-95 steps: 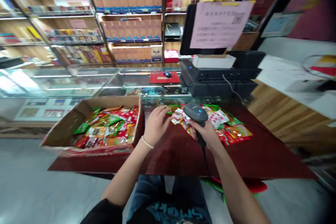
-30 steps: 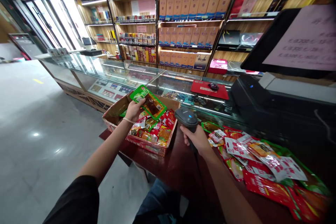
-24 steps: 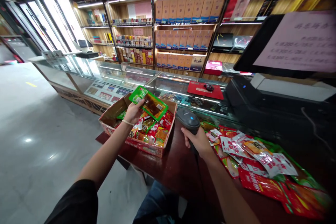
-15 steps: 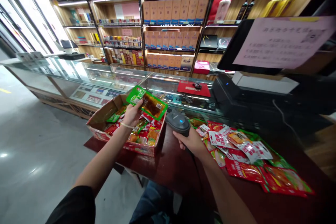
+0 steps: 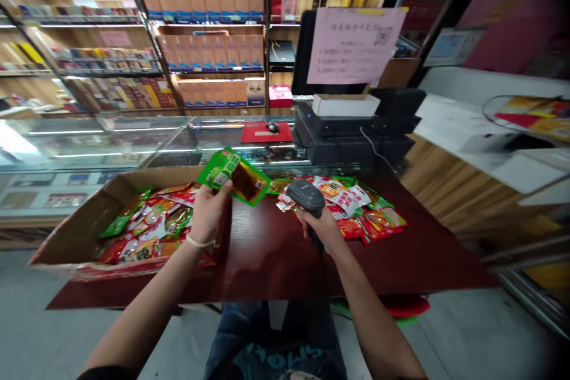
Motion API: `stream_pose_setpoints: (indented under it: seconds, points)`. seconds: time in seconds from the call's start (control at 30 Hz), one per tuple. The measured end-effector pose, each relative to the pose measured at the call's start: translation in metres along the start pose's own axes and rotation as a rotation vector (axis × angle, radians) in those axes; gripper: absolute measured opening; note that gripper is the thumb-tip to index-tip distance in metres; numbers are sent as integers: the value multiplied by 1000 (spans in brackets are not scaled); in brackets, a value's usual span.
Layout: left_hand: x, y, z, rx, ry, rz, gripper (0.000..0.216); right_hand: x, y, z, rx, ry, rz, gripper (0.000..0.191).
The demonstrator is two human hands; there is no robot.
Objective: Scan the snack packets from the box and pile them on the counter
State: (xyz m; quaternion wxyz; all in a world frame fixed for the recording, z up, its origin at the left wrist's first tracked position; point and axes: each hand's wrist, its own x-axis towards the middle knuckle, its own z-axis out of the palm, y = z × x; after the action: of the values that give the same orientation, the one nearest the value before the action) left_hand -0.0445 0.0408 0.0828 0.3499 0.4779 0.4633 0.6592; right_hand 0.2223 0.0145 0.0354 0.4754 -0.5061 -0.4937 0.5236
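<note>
Gripping a green packet [image 5: 247, 181], the left hand [image 5: 207, 214] has carried it from over the box [image 5: 82, 222] to the box's right edge, away from the packets inside [image 5: 154, 217] and nearer the pile [image 5: 380, 221]; the right hand [image 5: 324, 227], farther right, grasps a scanner [image 5: 307, 194].
</note>
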Motion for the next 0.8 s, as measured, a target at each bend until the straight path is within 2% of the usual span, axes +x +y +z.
stream_pose_setpoints:
  seconds: [0.1, 0.17, 0.3, 0.4, 0.47, 0.53, 0.6, 0.7, 0.8]
  points:
    - [-25, -21, 47, 261, -132, 141, 25, -14, 9, -46, 54, 142, 25, 34]
    - [-43, -41, 81, 389, -261, 294, 23, -24, 12, -75, 82, 226, 19, 33]
    - [-79, -87, 147, 594, -547, 600, 36, -45, 19, -125, 134, 364, 31, 36]
    - [-102, -122, 192, 767, -697, 709, 37, -58, 24, -151, 170, 445, 5, 38]
    - [-114, -141, 215, 895, -767, 719, 34, -65, 26, -162, 183, 481, -1, 38]
    - [-123, -154, 231, 996, -814, 697, 33, -69, 28, -168, 189, 505, 2, 39]
    - [-130, -161, 238, 1035, -829, 666, 40, -71, 28, -172, 194, 513, 4, 38]
    - [-136, -161, 237, 989, -843, 629, 57, -72, 29, -172, 210, 499, 9, 38]
    - [-135, -158, 231, 919, -882, 615, 51, -70, 30, -170, 218, 489, 20, 39]
